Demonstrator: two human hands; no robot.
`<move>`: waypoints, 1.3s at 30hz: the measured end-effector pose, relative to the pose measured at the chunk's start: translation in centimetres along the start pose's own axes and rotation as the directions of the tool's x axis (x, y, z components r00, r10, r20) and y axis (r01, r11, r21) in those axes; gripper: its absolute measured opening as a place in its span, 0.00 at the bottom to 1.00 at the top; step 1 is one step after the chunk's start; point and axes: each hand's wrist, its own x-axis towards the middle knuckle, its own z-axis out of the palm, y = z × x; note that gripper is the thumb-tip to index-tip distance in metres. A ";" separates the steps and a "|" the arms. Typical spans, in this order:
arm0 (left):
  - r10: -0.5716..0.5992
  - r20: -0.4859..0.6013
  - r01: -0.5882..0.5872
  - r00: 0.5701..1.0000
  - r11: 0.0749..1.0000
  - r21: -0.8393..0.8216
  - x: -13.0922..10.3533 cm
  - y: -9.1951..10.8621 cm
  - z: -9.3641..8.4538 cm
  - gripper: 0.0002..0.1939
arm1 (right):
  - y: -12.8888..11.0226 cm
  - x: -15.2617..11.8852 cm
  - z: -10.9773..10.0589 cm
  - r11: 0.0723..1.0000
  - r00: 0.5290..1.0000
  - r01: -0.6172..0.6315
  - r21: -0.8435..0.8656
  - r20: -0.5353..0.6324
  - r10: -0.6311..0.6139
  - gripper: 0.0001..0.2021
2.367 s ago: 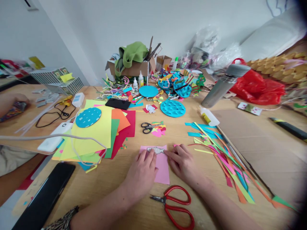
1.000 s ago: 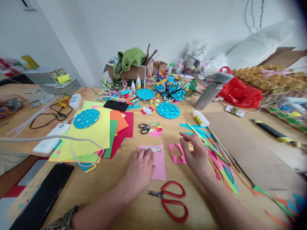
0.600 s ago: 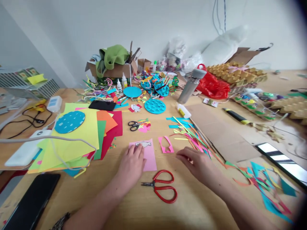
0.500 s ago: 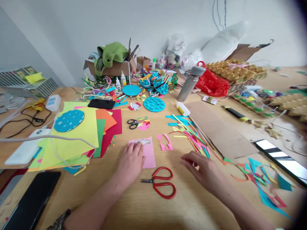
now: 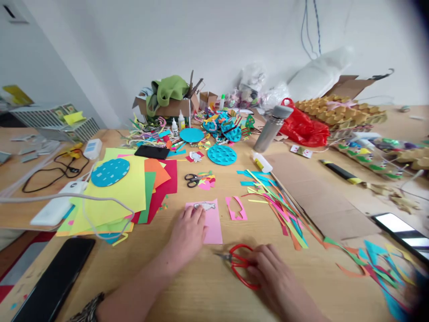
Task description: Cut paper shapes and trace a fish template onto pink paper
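My left hand [image 5: 189,230] lies flat with its fingers on a pink sheet of paper [image 5: 213,230] in the middle of the table. At the sheet's top edge, a grey fish cutout [image 5: 205,206] lies just beyond my fingertips. My right hand [image 5: 273,273] grips red-handled scissors [image 5: 239,288] by the handles, nearer to me than the paper. Their dark blades point left and look slightly tilted. Right of the sheet is a pink paper frame [image 5: 236,208] with a cut-out hole.
Colored paper sheets [image 5: 134,197] and a dark phone [image 5: 55,279] are on the left. Small black scissors [image 5: 192,180] sit beyond the pink sheet. Paper strips [image 5: 279,201], a cardboard sheet [image 5: 318,197] and a steel bottle [image 5: 271,129] stand or lie right. A glue bottle [image 5: 262,163] is near the cardboard.
My right hand has moved left and toward me and taken hold of the red scissors, which lay on the table. My left hand stays on the pink sheet. The view has tilted slightly.
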 end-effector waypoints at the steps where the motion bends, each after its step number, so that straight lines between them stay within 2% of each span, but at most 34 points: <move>1: -0.001 0.000 0.001 1.000 1.000 0.000 0.0 0.0 0.1 0.20 | 0.6 -0.3 -0.4 1.000 0.999 -0.025 0.008 -0.048 0.025 0.08; 5: -0.001 0.010 0.001 1.000 1.000 -0.016 0.0 -0.1 0.1 0.21 | 2.8 -1.8 -1.6 0.987 0.971 -0.156 -0.043 -0.189 0.145 0.07; 9: 0.005 0.014 -0.005 1.000 0.999 -0.032 -0.1 0.0 -0.2 0.21 | 3.5 -2.2 -1.9 0.976 0.952 -0.195 -0.099 -0.258 0.164 0.07; 15: -0.013 0.052 0.016 0.999 0.998 -0.057 0.1 0.1 -0.3 0.22 | 2.3 -0.6 -0.6 0.986 0.968 -0.127 -0.106 -0.231 0.100 0.09; 19: -0.015 0.034 0.018 0.999 0.998 -0.068 0.0 0.0 -0.1 0.22 | 0.7 0.3 0.6 0.980 0.979 -0.146 -0.134 -0.160 0.124 0.08; 27: 0.024 -0.012 -0.025 1.000 0.999 -0.031 0.2 -0.3 0.5 0.20 | -1.4 0.8 1.5 0.965 0.975 -0.191 -0.178 -0.152 0.165 0.08; 34: 0.051 0.025 -0.052 0.998 0.998 0.042 0.3 -0.5 0.5 0.20 | -1.7 -0.4 0.4 0.979 0.967 -0.181 -0.093 -0.196 0.160 0.08; 36: 0.046 0.038 -0.048 0.998 0.998 0.046 0.3 -0.5 0.4 0.21 | -0.7 -0.9 -0.6 0.978 0.953 -0.190 -0.089 -0.256 0.162 0.07; 39: 0.044 0.044 -0.046 0.998 0.998 0.036 0.4 -0.5 0.3 0.21 | 2.6 -0.4 -3.4 0.957 0.903 -0.248 -0.153 -0.394 0.171 0.08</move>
